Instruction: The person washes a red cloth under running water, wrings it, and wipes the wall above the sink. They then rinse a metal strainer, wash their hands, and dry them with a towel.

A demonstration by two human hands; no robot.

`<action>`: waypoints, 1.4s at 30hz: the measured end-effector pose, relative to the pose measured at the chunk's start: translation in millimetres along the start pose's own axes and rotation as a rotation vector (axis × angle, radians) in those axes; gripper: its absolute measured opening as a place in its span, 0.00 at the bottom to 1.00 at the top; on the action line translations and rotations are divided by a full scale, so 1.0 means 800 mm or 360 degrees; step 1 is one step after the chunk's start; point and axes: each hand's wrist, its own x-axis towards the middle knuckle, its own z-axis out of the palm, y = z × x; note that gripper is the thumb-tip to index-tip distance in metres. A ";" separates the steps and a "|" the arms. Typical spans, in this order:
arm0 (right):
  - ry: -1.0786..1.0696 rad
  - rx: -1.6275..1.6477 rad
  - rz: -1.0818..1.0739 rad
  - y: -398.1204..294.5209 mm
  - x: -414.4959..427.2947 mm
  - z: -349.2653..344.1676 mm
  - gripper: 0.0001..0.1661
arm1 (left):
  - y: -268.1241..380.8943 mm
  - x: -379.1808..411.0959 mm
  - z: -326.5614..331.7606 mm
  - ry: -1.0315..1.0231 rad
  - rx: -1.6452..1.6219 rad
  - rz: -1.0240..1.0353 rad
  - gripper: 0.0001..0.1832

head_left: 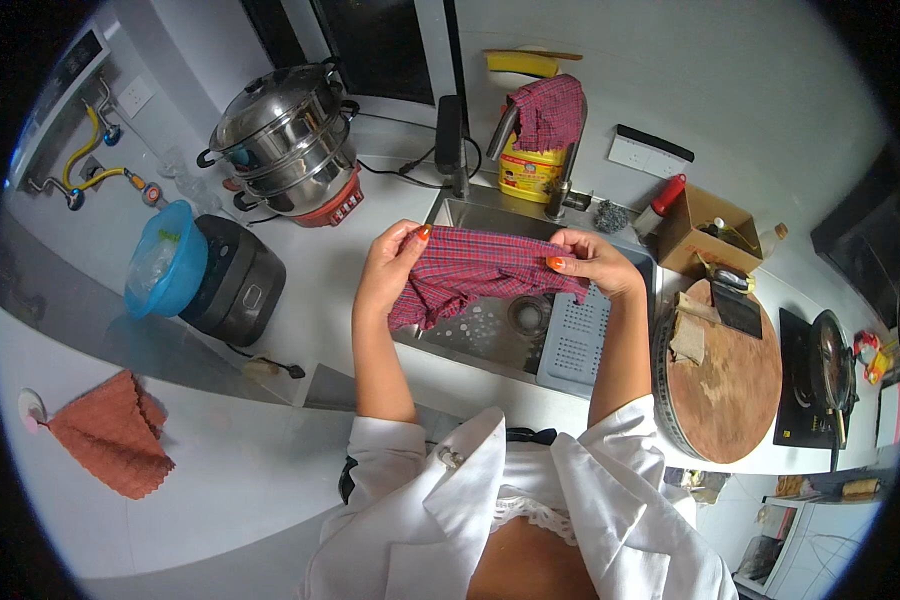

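A red and blue checked cloth (487,266) is stretched between my hands above the stainless steel sink (465,326). My left hand (395,262) pinches its left end, thumb on top. At the right end my right hand (592,259) grips it the same way. The lower edge hangs in loose folds. Below the cloth, drops or suds lie on the sink's bottom beside the drain (529,315). A grey perforated drain tray (574,341) sits in the right part of the sink, partly behind my right forearm. Another checked cloth (551,112) hangs over the faucet (562,187).
A steamer pot (285,142) stands back left, near a black appliance (240,277) and a blue basin (169,262). To the right are a round wooden chopping board (727,390) with a cleaver (739,311), a cardboard box (709,225) and a pan (831,360). Steel wool (611,216) lies behind the sink.
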 end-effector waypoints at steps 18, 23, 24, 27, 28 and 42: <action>0.0650 0.0001 -0.0293 -0.004 -0.017 -0.020 0.11 | -0.049 -0.016 -0.032 -0.0665 -0.0904 -0.0385 0.23; 0.0540 0.0085 -0.0143 0.002 -0.031 -0.034 0.10 | -0.084 -0.012 -0.045 -0.0664 -0.0952 -0.0476 0.31; 0.0510 0.0053 -0.0085 -0.007 -0.036 -0.033 0.10 | -0.087 -0.011 -0.047 -0.0645 -0.1125 -0.0380 0.34; 0.0505 0.0268 -0.0233 0.000 -0.025 -0.024 0.09 | -0.114 -0.019 -0.031 -0.0168 -0.1715 -0.0033 0.53; 0.0516 0.0183 -0.0084 0.001 -0.022 -0.026 0.08 | -0.100 -0.019 -0.002 -0.0259 -0.2031 -0.0186 0.52; 0.0494 0.0896 -0.0073 0.033 -0.009 -0.023 0.07 | -0.140 -0.037 0.042 -0.0052 -0.1327 -0.0744 0.43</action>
